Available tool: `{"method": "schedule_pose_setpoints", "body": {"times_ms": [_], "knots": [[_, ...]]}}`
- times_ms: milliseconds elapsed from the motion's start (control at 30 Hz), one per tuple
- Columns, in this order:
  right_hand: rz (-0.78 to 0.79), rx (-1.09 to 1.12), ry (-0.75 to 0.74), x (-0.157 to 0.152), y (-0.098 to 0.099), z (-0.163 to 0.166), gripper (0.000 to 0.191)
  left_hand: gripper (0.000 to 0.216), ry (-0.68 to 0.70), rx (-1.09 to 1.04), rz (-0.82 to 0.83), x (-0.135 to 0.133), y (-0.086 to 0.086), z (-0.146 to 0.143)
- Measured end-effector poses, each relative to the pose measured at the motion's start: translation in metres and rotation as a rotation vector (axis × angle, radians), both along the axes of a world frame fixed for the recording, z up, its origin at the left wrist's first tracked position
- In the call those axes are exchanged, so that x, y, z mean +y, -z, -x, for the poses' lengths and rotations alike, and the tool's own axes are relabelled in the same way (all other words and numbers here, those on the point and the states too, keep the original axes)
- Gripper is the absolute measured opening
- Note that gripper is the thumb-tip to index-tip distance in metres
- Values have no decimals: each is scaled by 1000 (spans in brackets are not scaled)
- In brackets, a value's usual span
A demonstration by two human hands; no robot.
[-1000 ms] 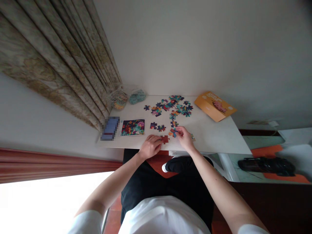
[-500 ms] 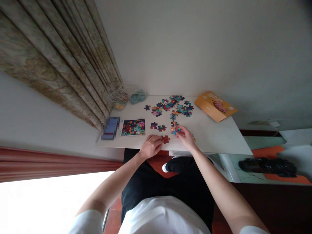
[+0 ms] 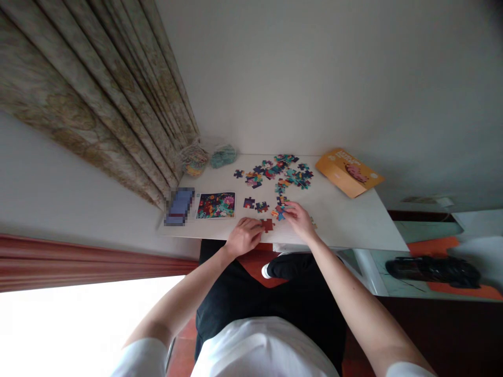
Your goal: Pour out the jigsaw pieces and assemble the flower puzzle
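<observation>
Now left hand (image 3: 243, 236) lies open by a red piece (image 3: 268, 225), right hand (image 3: 299, 221) curled on colourful pieces (image 3: 280, 212).

One left hand (image 3: 243, 236), one right hand (image 3: 299, 221), one orange box (image 3: 348, 173), one picture card (image 3: 216, 205), one blurred blue card (image 3: 179, 206), two plastic bags (image 3: 194, 160), and roughly forty jigsaw pieces (image 3: 279, 178), though the heap is hard to count.

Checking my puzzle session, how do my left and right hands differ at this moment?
The left hand rests palm-down with its fingers at the edge of a single reddish-brown jigsaw piece, while the right hand has its fingertips at a small group of multicoloured jigsaw pieces. The left hand also sits further left along the tabletop edge than the right. Both are bare and reach over the white tabletop.
</observation>
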State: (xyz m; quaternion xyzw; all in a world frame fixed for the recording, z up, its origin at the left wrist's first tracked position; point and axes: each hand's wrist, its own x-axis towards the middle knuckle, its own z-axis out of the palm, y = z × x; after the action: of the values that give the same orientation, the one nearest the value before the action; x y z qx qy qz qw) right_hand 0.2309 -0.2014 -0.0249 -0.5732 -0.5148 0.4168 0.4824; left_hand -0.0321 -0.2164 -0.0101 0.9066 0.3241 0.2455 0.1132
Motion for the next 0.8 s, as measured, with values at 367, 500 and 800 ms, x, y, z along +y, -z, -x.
{"method": "schedule_pose_setpoints", "body": {"times_ms": [367,500,800], "knots": [[31,-1,-36,13,-2,3,28,24,31,-12,2,-1,-3,0],[30,7,-32,14,-2,4,27,20,-20,-55,-9,-2,-1,1],[20,10,-9,10,-2,4,31,23,-151,-3,91,-2,-5,-5]]}}
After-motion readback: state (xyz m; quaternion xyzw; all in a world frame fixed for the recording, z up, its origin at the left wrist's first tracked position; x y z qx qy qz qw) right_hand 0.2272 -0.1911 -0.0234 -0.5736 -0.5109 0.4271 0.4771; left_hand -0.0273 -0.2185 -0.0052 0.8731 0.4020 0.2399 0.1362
